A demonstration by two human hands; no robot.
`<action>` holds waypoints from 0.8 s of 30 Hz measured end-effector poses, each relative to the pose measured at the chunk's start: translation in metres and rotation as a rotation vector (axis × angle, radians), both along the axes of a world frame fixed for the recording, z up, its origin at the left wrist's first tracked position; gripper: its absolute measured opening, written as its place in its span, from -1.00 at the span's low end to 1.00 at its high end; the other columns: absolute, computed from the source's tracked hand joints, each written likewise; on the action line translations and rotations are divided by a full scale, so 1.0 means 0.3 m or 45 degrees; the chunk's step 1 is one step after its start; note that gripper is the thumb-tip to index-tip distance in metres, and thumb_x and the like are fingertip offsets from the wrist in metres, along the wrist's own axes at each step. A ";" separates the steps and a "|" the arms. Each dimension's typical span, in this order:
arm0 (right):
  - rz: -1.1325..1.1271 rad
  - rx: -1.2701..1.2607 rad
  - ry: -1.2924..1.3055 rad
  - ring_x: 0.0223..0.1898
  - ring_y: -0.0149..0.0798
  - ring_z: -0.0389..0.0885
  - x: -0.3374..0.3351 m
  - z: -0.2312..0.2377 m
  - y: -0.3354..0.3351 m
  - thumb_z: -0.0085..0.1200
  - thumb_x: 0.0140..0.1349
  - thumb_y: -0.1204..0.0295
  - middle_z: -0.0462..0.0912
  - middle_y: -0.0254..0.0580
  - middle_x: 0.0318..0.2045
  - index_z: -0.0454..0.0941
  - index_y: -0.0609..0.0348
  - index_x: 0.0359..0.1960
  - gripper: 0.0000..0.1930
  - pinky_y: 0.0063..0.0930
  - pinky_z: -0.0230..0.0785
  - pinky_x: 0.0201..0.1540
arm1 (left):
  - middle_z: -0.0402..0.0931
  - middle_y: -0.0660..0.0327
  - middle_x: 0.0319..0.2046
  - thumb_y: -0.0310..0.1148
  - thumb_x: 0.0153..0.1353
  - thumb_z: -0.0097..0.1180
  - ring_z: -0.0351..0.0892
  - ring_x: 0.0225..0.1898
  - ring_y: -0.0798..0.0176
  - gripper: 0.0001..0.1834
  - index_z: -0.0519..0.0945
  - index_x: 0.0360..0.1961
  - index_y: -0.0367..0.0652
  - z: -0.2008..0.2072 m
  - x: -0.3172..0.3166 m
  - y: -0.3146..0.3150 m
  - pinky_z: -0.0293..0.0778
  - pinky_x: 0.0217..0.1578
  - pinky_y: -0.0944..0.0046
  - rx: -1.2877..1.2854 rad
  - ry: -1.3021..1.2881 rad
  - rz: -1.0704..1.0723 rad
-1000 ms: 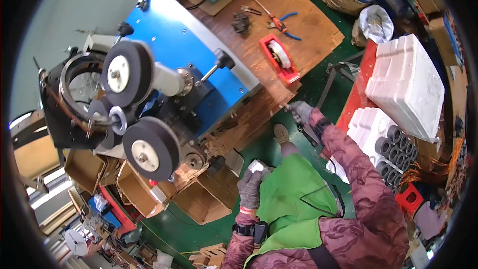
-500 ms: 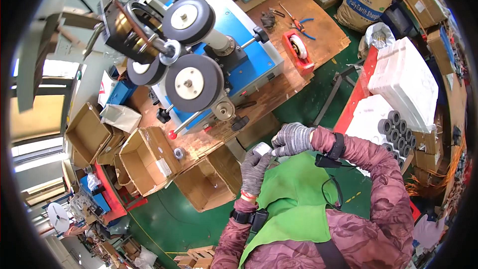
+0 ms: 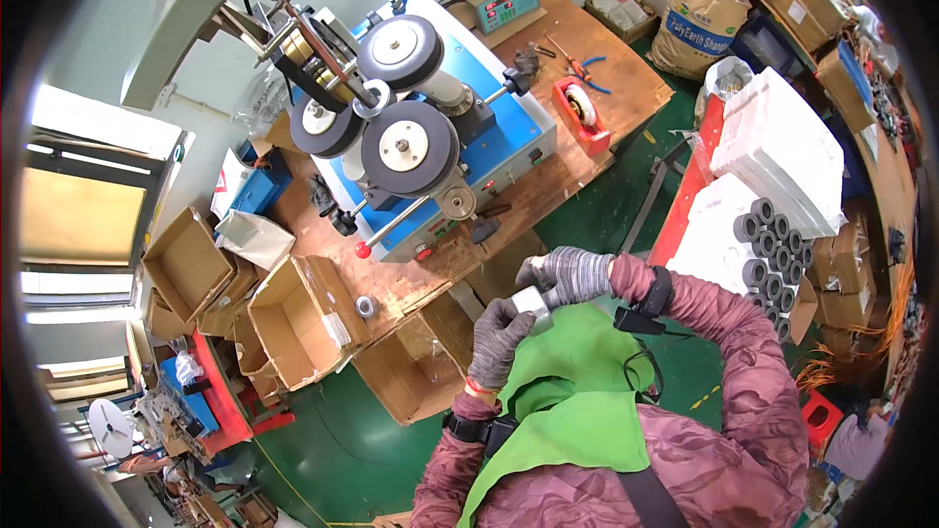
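Observation:
In front of the green apron (image 3: 577, 381), a small whitish blocky piece (image 3: 532, 304) sits between my two grey-gloved hands. My left hand (image 3: 500, 337) is closed around its lower left side. From the right, my right hand (image 3: 577, 276) has its fingers bent against the upper right of the piece; what they pinch, if anything, is hidden. The exact kind of piece cannot be made out. Beyond my hands stands a blue winding machine (image 3: 479, 152) with dark rollers (image 3: 409, 149), which bear a grey ring (image 3: 372, 100).
A red tape dispenser (image 3: 583, 115) and pliers (image 3: 590, 73) lie on the wooden bench (image 3: 626, 68). One grey ring (image 3: 366, 307) rests near its front edge, beside cardboard boxes (image 3: 293, 332). Several grey rings (image 3: 773, 254) stand right, by white foam boxes (image 3: 778, 152).
My view has shifted, so the machine sits lower and further right in the picture. The white piece is turned and shows more of its face; both hands stay at it.

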State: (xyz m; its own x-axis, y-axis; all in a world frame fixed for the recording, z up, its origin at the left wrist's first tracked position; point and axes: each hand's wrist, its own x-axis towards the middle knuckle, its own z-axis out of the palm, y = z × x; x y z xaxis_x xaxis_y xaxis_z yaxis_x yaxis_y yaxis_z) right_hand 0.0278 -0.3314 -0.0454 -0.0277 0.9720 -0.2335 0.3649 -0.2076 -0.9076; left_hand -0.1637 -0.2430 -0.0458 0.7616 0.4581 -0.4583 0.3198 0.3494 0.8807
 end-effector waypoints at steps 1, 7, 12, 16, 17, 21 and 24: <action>-0.029 -0.006 -0.008 -0.35 -0.10 0.57 -0.007 0.013 -0.002 0.19 -0.05 0.26 0.58 -0.10 -0.40 0.40 0.16 -0.08 -0.52 -0.35 0.41 -0.27 | 0.32 0.40 -0.50 -0.24 0.00 0.25 0.24 -0.44 0.50 -0.67 0.34 -0.48 -0.15 0.009 -0.001 0.004 0.27 -0.39 0.50 -0.062 -0.061 -0.006; -0.309 0.216 -0.195 -0.29 -0.08 0.56 -0.046 -0.081 -0.001 0.28 -0.15 0.10 0.58 -0.05 -0.36 0.45 0.17 -0.12 -0.42 -0.34 0.41 -0.21 | 0.38 0.28 -0.35 -0.11 0.02 0.23 0.31 -0.33 0.45 -0.59 0.39 -0.37 -0.23 0.039 0.073 -0.011 0.33 -0.26 0.43 0.255 -0.156 -0.113; -0.409 0.132 -0.150 -0.32 -0.10 0.58 0.016 -0.028 -0.003 0.26 -0.16 0.03 0.60 -0.06 -0.39 0.55 0.12 -0.26 -0.50 -0.34 0.41 -0.24 | 0.42 0.21 -0.16 -0.29 0.15 0.09 0.37 -0.19 0.40 -0.78 0.43 -0.40 -0.25 0.063 0.088 0.078 0.31 -0.17 0.39 -0.172 -0.240 -0.101; -0.468 0.254 0.008 -0.43 -0.16 0.59 0.056 -0.080 -0.003 0.22 -0.14 -0.01 0.60 -0.21 -0.50 0.59 -0.01 -0.41 -0.61 -0.37 0.41 -0.31 | 0.43 0.14 -0.09 -0.38 0.11 0.11 0.40 -0.13 0.31 -0.87 0.45 -0.44 -0.19 0.064 0.117 0.126 0.30 -0.06 0.30 0.072 -0.342 -0.213; -0.472 0.128 -0.056 -0.44 -0.14 0.58 0.074 -0.090 -0.016 0.22 -0.15 -0.02 0.60 -0.20 -0.51 0.58 0.00 -0.44 -0.61 -0.36 0.41 -0.33 | 0.43 0.15 -0.10 -0.36 0.13 0.08 0.39 -0.11 0.31 -0.87 0.46 -0.40 -0.20 0.075 0.133 0.134 0.28 -0.03 0.30 0.013 -0.331 -0.213; -0.416 -0.010 -0.227 -0.48 -0.18 0.57 0.109 -0.052 -0.014 0.22 -0.12 0.09 0.59 -0.21 -0.55 0.57 0.05 -0.49 -0.69 -0.39 0.41 -0.37 | 0.42 0.17 -0.08 -0.31 0.21 -0.02 0.34 -0.02 0.30 -0.79 0.50 -0.25 -0.23 0.054 0.167 0.137 0.18 0.05 0.29 0.002 -0.219 -0.102; -0.408 0.048 -0.361 -0.50 -0.23 0.56 0.116 -0.056 -0.018 0.25 -0.11 0.22 0.58 -0.23 -0.56 0.57 0.07 -0.50 -0.77 -0.44 0.40 -0.39 | 0.41 0.19 -0.08 -0.28 0.23 -0.07 0.30 0.03 0.32 -0.73 0.49 -0.15 -0.23 0.034 0.212 0.083 0.13 0.09 0.31 0.158 -0.223 -0.287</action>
